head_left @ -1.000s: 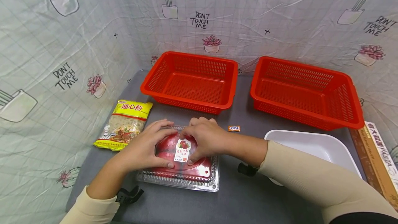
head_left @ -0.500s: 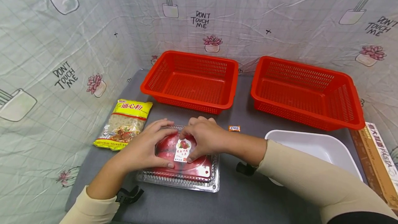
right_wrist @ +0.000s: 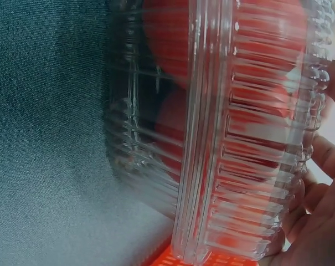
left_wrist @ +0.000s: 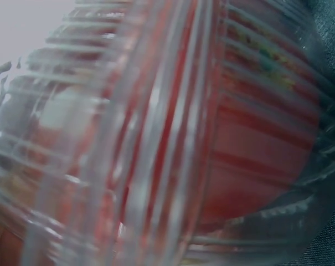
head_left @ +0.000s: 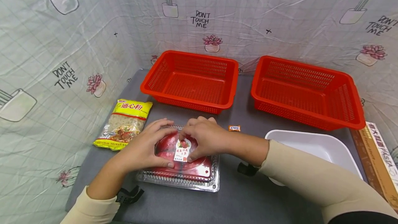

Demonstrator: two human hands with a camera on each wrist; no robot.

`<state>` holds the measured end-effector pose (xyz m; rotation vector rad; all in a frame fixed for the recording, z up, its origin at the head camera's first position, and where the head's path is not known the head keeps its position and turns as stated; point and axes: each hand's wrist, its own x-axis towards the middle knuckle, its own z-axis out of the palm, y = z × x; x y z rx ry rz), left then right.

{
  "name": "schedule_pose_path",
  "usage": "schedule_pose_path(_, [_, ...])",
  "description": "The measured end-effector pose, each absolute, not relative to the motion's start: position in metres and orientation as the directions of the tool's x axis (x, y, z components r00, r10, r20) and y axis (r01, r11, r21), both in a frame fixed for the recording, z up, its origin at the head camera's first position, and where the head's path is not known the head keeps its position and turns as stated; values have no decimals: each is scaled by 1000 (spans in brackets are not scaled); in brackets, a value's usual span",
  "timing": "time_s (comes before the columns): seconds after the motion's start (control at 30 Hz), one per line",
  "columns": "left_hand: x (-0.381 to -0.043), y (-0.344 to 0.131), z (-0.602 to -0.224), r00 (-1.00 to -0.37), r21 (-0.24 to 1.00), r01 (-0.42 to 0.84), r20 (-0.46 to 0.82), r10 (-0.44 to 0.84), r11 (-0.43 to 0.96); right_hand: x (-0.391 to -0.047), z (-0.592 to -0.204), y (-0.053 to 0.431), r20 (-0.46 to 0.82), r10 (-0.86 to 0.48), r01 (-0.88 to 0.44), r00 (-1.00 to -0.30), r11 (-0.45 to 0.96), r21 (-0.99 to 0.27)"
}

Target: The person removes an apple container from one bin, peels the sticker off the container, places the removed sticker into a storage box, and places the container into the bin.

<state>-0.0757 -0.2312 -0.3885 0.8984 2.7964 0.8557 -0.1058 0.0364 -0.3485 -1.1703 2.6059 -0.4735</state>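
Observation:
A clear plastic box point(head_left: 202, 183) of red apples point(right_wrist: 258, 33) stands on the grey table, its ribbed lid on. A white label point(head_left: 182, 150) with an apple picture lies on the lid. My left hand point(head_left: 147, 146) rests on the lid's left side, thumb near the label's lower left and fingers spread to the far edge. My right hand point(head_left: 206, 137) rests on the lid's right side. Its thumb touches near the label's lower right and a fingertip near its top. The left wrist view is filled by the blurred box side point(left_wrist: 167, 127).
Two red baskets point(head_left: 199, 104) point(head_left: 298, 111) stand at the back. A yellow macaroni bag point(head_left: 124, 125) lies left of the box. A small orange-and-white packet point(head_left: 234, 128) lies right of it. Farther right are a white tub point(head_left: 298, 134) and a pasta box point(head_left: 380, 155).
Both hands stay at the box, which has not moved. My right thumb and fingertip shift only very slightly at the label.

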Motion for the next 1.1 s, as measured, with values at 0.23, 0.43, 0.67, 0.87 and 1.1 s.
schedule_pose_path(0.23, [-75, -231, -389, -829, 540, 502, 79, 554, 675, -104, -348, 35, -74, -763, -700, -642, 623, -351])
schedule_pose_path(0.43, [-76, -231, -388, -825, 523, 516, 90, 558, 679, -106, -346, 33, -90, -748, -688, -657, 644, -335])
schedule_pose_path(0.67, [-76, -231, -387, -820, 525, 522, 94, 564, 672, -107, -345, 30, -140, -747, -679, -650, 653, -335])
schedule_pose_path(0.87, [-76, -231, -387, -818, 528, 525, 97, 567, 668, -108, -345, 28, -134, -754, -682, -643, 643, -348])
schedule_pose_path(1.1, [-77, -232, -388, -816, 534, 527, 99, 570, 661, -107, -346, 28, -41, -764, -699, -644, 610, -373])
